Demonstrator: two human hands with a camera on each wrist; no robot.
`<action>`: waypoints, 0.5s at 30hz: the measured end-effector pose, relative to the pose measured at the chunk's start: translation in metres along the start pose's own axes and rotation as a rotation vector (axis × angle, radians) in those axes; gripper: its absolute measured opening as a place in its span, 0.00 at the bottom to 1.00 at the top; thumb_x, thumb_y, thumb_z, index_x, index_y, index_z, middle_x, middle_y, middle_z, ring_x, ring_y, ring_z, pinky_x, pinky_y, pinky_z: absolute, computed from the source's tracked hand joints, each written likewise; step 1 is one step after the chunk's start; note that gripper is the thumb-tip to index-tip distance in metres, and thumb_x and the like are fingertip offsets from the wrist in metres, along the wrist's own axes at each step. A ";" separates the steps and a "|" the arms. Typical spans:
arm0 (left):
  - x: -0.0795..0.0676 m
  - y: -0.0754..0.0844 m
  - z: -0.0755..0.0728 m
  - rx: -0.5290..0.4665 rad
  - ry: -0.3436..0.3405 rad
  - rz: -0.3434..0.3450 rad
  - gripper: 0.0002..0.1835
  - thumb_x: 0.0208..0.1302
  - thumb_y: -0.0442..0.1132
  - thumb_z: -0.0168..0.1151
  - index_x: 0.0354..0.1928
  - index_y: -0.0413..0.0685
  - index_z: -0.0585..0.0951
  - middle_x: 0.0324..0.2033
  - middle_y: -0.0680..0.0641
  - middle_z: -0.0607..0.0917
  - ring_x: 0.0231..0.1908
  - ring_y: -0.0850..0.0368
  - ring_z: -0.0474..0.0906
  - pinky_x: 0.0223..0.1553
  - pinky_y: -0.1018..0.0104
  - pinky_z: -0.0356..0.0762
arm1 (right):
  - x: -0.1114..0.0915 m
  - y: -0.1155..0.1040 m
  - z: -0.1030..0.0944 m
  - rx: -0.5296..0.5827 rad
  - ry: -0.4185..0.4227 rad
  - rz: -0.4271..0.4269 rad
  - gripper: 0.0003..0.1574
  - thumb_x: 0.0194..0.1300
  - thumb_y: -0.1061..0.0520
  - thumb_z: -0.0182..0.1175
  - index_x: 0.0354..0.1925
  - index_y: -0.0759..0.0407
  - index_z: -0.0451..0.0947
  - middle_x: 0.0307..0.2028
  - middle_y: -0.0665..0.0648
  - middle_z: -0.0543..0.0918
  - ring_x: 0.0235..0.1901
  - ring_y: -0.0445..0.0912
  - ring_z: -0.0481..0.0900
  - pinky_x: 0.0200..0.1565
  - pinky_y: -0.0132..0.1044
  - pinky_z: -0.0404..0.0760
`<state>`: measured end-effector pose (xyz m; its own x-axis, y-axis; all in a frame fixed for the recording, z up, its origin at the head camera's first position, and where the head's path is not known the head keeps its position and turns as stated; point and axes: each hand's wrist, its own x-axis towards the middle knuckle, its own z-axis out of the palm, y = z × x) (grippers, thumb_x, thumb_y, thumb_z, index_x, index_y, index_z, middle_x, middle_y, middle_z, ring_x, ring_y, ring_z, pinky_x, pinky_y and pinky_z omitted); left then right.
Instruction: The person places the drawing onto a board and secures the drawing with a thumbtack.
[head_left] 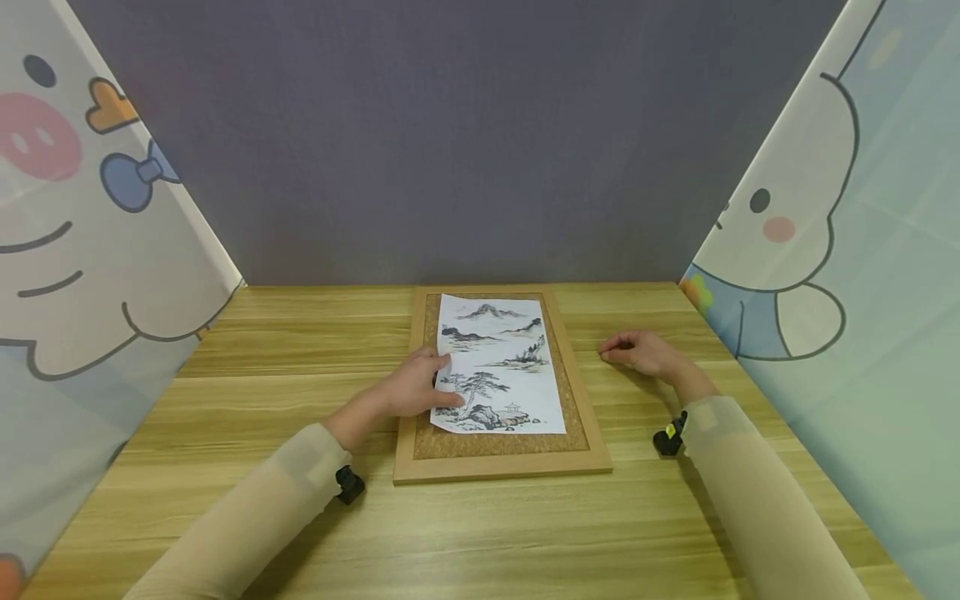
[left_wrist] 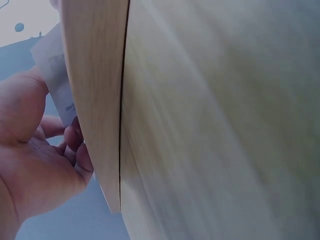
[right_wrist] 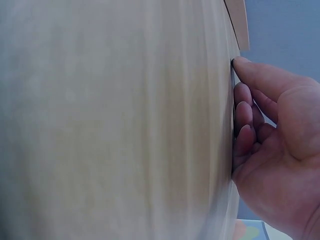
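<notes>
A sheet of paper (head_left: 517,333) printed with an ink landscape of mountains and pine trees lies on a wood-framed corkboard (head_left: 498,446). At the sheet's left edge, my left hand (head_left: 412,385) pinches the paper, thumb on top. In the left wrist view the paper (left_wrist: 57,80) stands up between the thumb and the bent fingers, beside the wooden frame (left_wrist: 95,85). To the right of the board, my right hand (head_left: 641,353) rests on the table with loosely bent fingers. The right wrist view shows its thumb (right_wrist: 265,80) at the table surface; no held object is visible there.
The corkboard lies on a wood-grain table (head_left: 300,358). A dark grey panel (head_left: 465,150) rises behind it. Cartoon-printed curtains (head_left: 90,208) border the left and right sides. A small black device (head_left: 349,485) is strapped at each wrist.
</notes>
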<state>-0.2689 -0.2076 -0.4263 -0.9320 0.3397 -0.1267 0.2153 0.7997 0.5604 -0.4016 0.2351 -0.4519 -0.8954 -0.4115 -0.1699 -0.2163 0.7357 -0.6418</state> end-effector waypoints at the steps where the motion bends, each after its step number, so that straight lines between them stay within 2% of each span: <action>1: 0.000 0.001 0.000 0.002 0.003 -0.003 0.53 0.69 0.55 0.78 0.82 0.28 0.63 0.57 0.38 0.78 0.49 0.52 0.72 0.54 0.55 0.77 | 0.000 0.000 0.000 -0.001 -0.002 -0.004 0.22 0.83 0.47 0.63 0.63 0.59 0.86 0.65 0.67 0.86 0.66 0.62 0.81 0.66 0.58 0.78; 7: 0.002 0.001 0.003 -0.005 0.015 -0.013 0.54 0.68 0.55 0.79 0.82 0.27 0.63 0.52 0.41 0.77 0.47 0.52 0.71 0.51 0.58 0.77 | 0.001 0.000 0.001 0.010 -0.008 -0.005 0.22 0.83 0.47 0.63 0.62 0.60 0.86 0.64 0.66 0.86 0.65 0.62 0.81 0.67 0.58 0.77; 15: 0.004 -0.001 0.005 0.034 0.009 -0.007 0.53 0.69 0.57 0.77 0.82 0.30 0.64 0.46 0.44 0.74 0.43 0.53 0.67 0.45 0.61 0.69 | 0.000 -0.002 0.000 0.017 -0.011 -0.008 0.22 0.83 0.48 0.63 0.62 0.61 0.86 0.66 0.67 0.85 0.65 0.61 0.81 0.66 0.56 0.77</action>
<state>-0.2715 -0.2043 -0.4316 -0.9360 0.3299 -0.1226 0.2188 0.8183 0.5315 -0.4014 0.2336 -0.4512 -0.8894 -0.4234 -0.1724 -0.2171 0.7231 -0.6558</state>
